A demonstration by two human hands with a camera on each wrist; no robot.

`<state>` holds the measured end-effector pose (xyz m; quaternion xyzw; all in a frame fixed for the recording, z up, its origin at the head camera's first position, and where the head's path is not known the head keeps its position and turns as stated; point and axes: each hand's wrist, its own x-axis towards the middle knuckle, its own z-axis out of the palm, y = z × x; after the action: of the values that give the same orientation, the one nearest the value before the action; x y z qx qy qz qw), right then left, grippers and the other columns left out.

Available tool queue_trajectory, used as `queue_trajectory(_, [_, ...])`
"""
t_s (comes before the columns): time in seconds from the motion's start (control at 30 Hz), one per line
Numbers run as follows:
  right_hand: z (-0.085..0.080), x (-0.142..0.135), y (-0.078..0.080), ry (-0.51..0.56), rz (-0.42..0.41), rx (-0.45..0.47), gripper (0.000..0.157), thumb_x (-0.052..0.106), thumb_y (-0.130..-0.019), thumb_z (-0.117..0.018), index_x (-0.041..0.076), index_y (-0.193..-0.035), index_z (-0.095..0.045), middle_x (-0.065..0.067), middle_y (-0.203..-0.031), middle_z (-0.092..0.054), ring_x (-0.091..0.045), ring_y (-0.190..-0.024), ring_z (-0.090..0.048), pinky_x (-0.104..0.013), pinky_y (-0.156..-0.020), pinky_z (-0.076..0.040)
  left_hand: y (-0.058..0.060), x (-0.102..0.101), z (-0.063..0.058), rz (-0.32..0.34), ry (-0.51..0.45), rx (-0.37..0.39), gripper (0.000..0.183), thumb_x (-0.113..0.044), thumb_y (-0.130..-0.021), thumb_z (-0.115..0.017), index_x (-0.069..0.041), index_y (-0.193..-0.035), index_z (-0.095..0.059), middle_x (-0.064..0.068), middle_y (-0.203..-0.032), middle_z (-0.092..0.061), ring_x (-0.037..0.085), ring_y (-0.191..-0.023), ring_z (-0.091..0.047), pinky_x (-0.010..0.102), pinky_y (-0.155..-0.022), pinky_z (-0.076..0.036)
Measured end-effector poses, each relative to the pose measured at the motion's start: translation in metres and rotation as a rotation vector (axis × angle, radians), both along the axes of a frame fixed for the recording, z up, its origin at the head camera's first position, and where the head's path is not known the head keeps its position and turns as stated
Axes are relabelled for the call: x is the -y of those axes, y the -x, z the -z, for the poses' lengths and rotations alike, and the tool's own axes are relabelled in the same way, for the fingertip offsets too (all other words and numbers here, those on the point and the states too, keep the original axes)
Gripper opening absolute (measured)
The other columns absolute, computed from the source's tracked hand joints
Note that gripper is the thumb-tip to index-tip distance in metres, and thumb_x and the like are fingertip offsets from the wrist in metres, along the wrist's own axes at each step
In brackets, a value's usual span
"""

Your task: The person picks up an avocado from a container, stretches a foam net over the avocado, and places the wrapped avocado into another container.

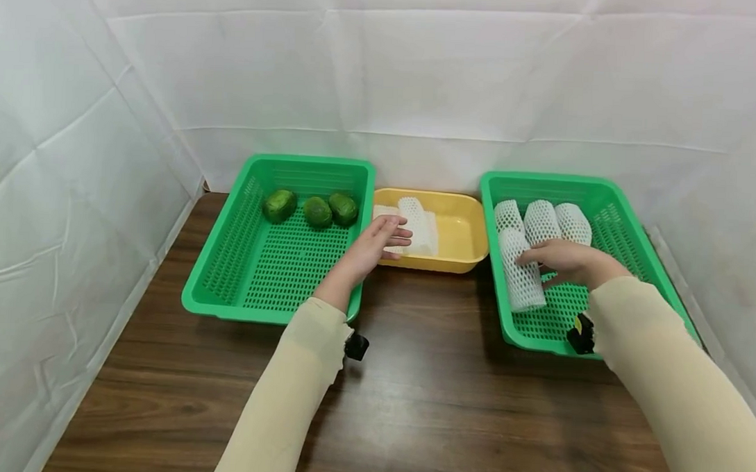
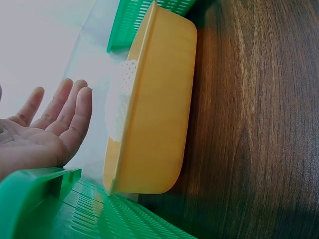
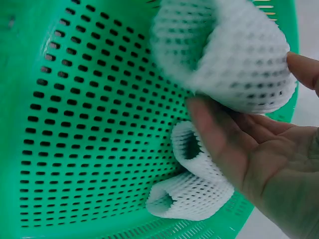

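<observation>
In the head view, my right hand reaches into the right green basket. A white foam net sleeve lies between its thumb and fingers, the thumb at one side and the fingers beneath. What lies inside the sleeve is hidden. Several more net sleeves lie at the basket's far end. My left hand, fingers extended and holding nothing, hovers between the left green basket and the yellow bin. Flat white foam nets lie in that bin. The left palm shows in the left wrist view.
Several green avocados sit at the back of the left basket. Baskets and bin stand in a row on a dark wooden table. White sheeting hangs behind and on both sides.
</observation>
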<state>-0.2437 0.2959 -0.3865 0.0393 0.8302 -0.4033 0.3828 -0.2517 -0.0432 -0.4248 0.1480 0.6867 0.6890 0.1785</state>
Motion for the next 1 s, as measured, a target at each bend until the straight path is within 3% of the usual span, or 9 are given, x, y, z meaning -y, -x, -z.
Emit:
queue_trajectory(0.13, [0.003, -0.003, 0.002, -0.034, 0.023, 0.035, 0.079, 0.036, -0.095, -0.049, -0.008, -0.144, -0.007, -0.033, -0.145, -0.007, -0.048, -0.132, -0.013, -0.05, -0.089, -0.043, 0.0, -0.002, 0.0, 0.0, -0.013, -0.002, 0.048, -0.033, -0.103, -0.028, 0.003, -0.134, -0.037, 0.021, -0.126, -0.05, 0.03, -0.117, -0.049, 0.047, -0.093, -0.042])
queue_trajectory(0.3, [0.004, -0.003, 0.003, 0.016, 0.088, 0.099, 0.079, 0.03, -0.097, -0.046, -0.006, -0.145, 0.006, -0.034, -0.146, 0.005, -0.05, -0.13, -0.014, -0.046, -0.087, -0.046, -0.001, -0.002, -0.002, -0.009, 0.001, -0.007, 0.048, -0.032, -0.103, -0.028, 0.004, -0.133, -0.038, 0.021, -0.124, -0.051, 0.029, -0.116, -0.05, 0.045, -0.092, -0.043])
queue_trajectory(0.53, [0.009, 0.0, 0.009, 0.051, 0.126, 0.12, 0.069, 0.017, -0.097, -0.041, -0.01, -0.142, 0.004, -0.037, -0.143, 0.008, -0.056, -0.127, -0.014, -0.045, -0.082, -0.049, -0.002, -0.001, -0.003, -0.014, 0.006, -0.006, 0.047, -0.031, -0.103, -0.028, 0.004, -0.132, -0.039, 0.021, -0.122, -0.051, 0.03, -0.115, -0.05, 0.045, -0.091, -0.043])
queue_trajectory(0.63, [0.011, 0.001, 0.009, 0.012, 0.087, 0.119, 0.067, 0.018, -0.097, -0.042, -0.011, -0.142, -0.002, -0.038, -0.143, 0.005, -0.055, -0.127, -0.017, -0.045, -0.081, -0.05, -0.002, -0.002, -0.003, -0.009, 0.005, -0.006, 0.046, -0.03, -0.103, -0.028, 0.004, -0.131, -0.039, 0.021, -0.121, -0.051, 0.03, -0.115, -0.05, 0.045, -0.092, -0.043])
queue_trajectory(0.8, [0.01, 0.002, 0.009, -0.118, -0.023, 0.106, 0.068, 0.025, -0.096, -0.043, -0.012, -0.142, -0.008, -0.041, -0.139, -0.012, -0.049, -0.118, -0.038, -0.044, -0.077, -0.051, -0.002, -0.001, -0.003, -0.005, -0.006, 0.001, 0.046, -0.029, -0.103, -0.028, 0.005, -0.131, -0.039, 0.023, -0.121, -0.05, 0.031, -0.116, -0.049, 0.048, -0.093, -0.041])
queue_trajectory(1.0, [0.012, 0.004, 0.009, -0.182, -0.044, 0.114, 0.072, 0.03, -0.096, -0.044, -0.014, -0.141, -0.009, -0.041, -0.135, -0.022, -0.042, -0.108, -0.051, -0.043, -0.075, -0.052, -0.003, 0.0, -0.003, -0.009, -0.017, 0.017, 0.043, -0.03, -0.103, -0.028, 0.003, -0.129, -0.041, 0.024, -0.121, -0.05, 0.032, -0.116, -0.048, 0.051, -0.094, -0.039])
